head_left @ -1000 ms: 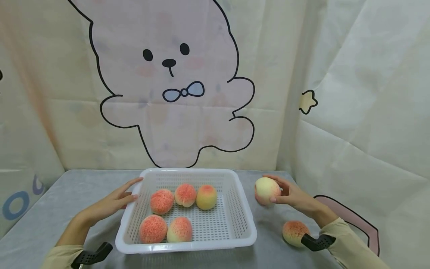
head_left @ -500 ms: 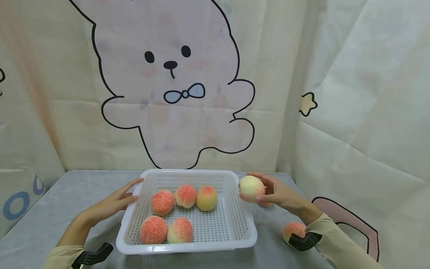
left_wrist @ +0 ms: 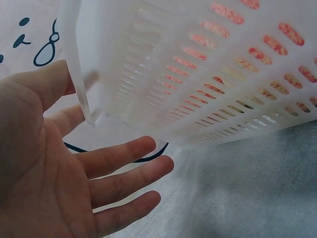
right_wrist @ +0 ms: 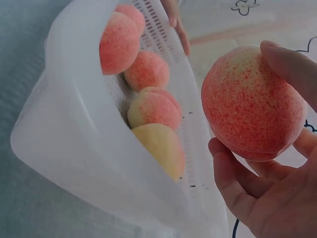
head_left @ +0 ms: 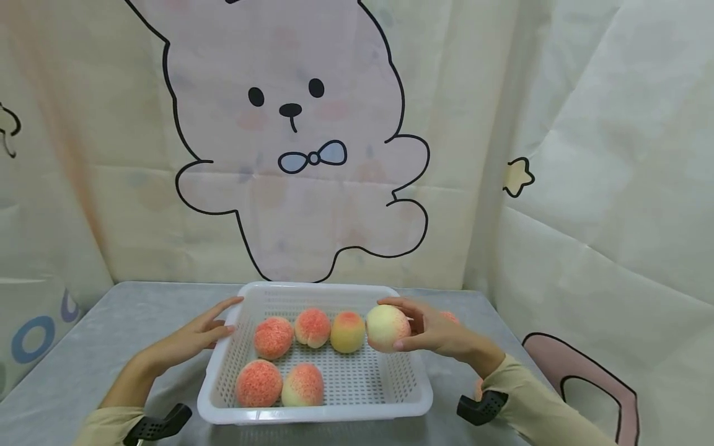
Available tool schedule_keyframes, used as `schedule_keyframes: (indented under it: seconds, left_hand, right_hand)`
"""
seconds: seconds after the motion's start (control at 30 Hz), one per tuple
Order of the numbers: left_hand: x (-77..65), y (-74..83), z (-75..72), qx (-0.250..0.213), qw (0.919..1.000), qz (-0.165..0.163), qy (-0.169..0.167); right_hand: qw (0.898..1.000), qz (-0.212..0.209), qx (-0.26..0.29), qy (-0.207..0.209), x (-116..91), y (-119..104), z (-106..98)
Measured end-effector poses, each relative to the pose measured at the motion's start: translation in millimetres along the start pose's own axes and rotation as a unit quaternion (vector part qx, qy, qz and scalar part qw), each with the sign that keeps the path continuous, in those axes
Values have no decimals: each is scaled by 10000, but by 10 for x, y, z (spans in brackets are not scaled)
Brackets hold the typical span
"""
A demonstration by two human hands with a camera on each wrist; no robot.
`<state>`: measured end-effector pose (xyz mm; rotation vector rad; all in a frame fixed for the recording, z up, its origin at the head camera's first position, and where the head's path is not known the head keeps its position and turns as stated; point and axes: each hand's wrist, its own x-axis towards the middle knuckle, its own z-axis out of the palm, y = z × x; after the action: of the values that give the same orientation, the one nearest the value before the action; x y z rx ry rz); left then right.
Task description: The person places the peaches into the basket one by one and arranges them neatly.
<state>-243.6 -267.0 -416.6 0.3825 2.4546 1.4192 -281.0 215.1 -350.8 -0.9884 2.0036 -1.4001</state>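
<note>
My right hand (head_left: 437,328) grips a peach (head_left: 386,327), pale yellow on the side facing the head camera and speckled red in the right wrist view. It holds this peach over the right part of a white plastic basket (head_left: 315,411). Inside the basket lie several peaches, among them a red one (head_left: 259,383) at front left and a yellow one (head_left: 347,334) beside the held peach. At the left side, my left hand (head_left: 186,341) touches the basket rim (left_wrist: 81,74) with thumb and forefinger, its other fingers spread out below the rim.
Two more peaches are on the grey table (head_left: 162,303) to the right: one (head_left: 449,316) mostly behind my right hand, one (head_left: 478,389) mostly behind the forearm. A curtain (head_left: 446,93) with a cartoon animal hangs at the back. Black wrist devices (head_left: 483,407) sit at both sleeves.
My right hand has carried the peach leftward from beside the basket to above its right part. The left hand stays at the rim. The head view has shifted slightly.
</note>
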Motion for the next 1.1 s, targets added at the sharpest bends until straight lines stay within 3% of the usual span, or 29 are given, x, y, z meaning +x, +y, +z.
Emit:
schedule_keyframes:
  seconds: [0.23,0.57,0.8,1.1]
  left_hand:
    - [14,-19,25,4,10000,39,-8]
    - [-22,16,9,64,10000,38,-7]
    - [-21,22,11,69,9999,77,-23]
    - [-8,-9,18,75,9999,74,-4]
  right_hand:
    - [9998,-16,35,-170,156,47,155]
    - [9977,593,-233,-231,388,41,357]
    - [9971,404,-642,58,523,93,518]
    - [9882,796,-1276,277,558,52,652]
